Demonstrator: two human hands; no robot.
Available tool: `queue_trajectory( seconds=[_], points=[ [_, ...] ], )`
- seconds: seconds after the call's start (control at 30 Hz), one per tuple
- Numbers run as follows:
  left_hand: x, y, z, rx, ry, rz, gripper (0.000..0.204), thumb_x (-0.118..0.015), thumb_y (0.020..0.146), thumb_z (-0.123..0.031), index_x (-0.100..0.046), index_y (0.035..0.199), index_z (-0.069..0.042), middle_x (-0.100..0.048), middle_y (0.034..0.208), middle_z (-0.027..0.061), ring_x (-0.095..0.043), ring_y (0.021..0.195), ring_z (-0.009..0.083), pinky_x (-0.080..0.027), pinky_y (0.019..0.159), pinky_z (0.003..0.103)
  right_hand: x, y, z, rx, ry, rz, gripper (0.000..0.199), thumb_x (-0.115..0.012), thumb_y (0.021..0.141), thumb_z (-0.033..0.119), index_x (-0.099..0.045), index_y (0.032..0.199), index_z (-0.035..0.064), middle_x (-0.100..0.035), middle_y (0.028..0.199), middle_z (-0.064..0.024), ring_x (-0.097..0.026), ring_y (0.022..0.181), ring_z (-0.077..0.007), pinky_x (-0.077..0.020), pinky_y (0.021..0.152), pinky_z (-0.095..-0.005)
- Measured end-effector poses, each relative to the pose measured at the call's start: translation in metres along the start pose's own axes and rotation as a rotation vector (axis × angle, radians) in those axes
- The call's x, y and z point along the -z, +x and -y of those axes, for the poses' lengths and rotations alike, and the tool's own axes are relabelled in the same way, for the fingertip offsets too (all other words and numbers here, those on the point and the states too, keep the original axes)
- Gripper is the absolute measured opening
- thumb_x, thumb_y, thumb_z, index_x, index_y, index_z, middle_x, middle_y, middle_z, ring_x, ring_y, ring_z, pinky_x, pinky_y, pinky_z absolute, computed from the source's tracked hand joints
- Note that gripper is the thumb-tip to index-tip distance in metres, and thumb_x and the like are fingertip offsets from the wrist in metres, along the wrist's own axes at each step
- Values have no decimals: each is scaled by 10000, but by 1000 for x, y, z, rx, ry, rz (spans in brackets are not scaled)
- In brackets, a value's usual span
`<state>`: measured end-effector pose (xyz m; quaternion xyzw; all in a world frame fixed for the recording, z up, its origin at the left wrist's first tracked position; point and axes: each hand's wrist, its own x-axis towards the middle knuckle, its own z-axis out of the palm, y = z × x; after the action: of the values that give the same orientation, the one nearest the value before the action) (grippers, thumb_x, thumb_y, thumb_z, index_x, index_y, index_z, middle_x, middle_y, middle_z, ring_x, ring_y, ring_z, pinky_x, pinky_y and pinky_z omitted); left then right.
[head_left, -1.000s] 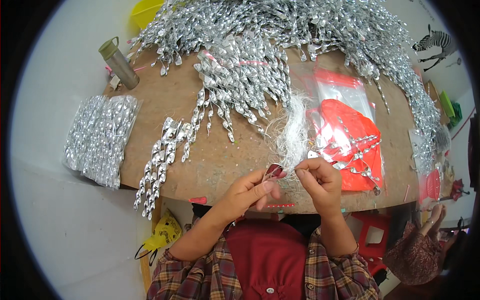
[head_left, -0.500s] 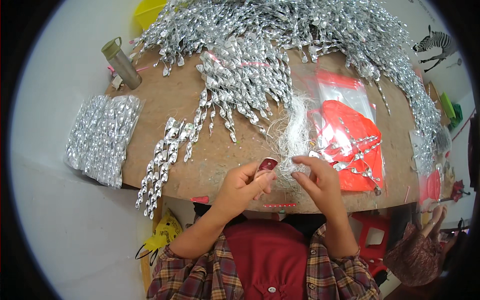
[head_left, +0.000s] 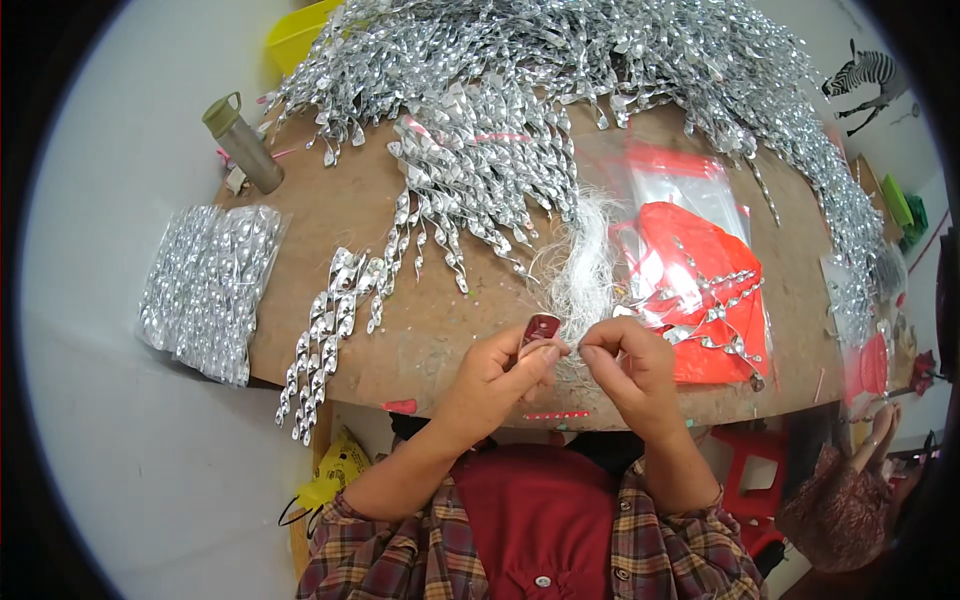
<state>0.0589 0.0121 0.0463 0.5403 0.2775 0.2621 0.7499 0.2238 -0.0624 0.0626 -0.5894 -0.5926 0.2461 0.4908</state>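
Observation:
My left hand (head_left: 503, 378) is closed, its thumb and finger pinching a small shiny dark red tab (head_left: 541, 328) with a hole near its upper end. Just to the right, my right hand (head_left: 637, 378) has thumb and forefinger pressed together close to the tab. Whatever it pinches is too fine to make out. Behind both hands lies a loose bundle of thin white strings (head_left: 585, 270). Silver twisted foil strips (head_left: 485, 160) are spread beyond it, with a few more strips (head_left: 330, 320) hanging over the table's front edge on the left.
A big heap of silver twists (head_left: 560, 45) covers the table's far side. On the right are clear bags with red edges (head_left: 680, 180) and a red sheet (head_left: 700, 240). A metal bottle (head_left: 247, 150) and a packed bag of twists (head_left: 210, 285) stand left. Another person (head_left: 840, 510) is at right.
My right hand has come left toward the tab, and its thumb and forefinger have closed together. My left hand still holds the tab, now slightly more upright. The view has shifted a little.

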Motion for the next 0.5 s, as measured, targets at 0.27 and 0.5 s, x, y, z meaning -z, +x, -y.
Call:
queue_trajectory(
  seconds=[0.27,0.5],
  points=[
    [2,0,10,-69,-137,120,394,-420,953,-247,-452,1251,9,-518,820,7,-459,673,50,-393,622,197,1,10,23,233,-74,-125,96,-597,720,-44,-582,767,37,-494,612,11,-389,573,-88,-310,584,-247],
    [4,1,12,-104,-241,151,566,-373,947,-413,-402,1274,48,-463,750,12,-397,609,83,-357,577,215,-6,14,17,274,-102,-171,113,-627,710,-11,-604,778,75,-461,538,51,-341,510,-86,-284,588,-269]
  ],
)
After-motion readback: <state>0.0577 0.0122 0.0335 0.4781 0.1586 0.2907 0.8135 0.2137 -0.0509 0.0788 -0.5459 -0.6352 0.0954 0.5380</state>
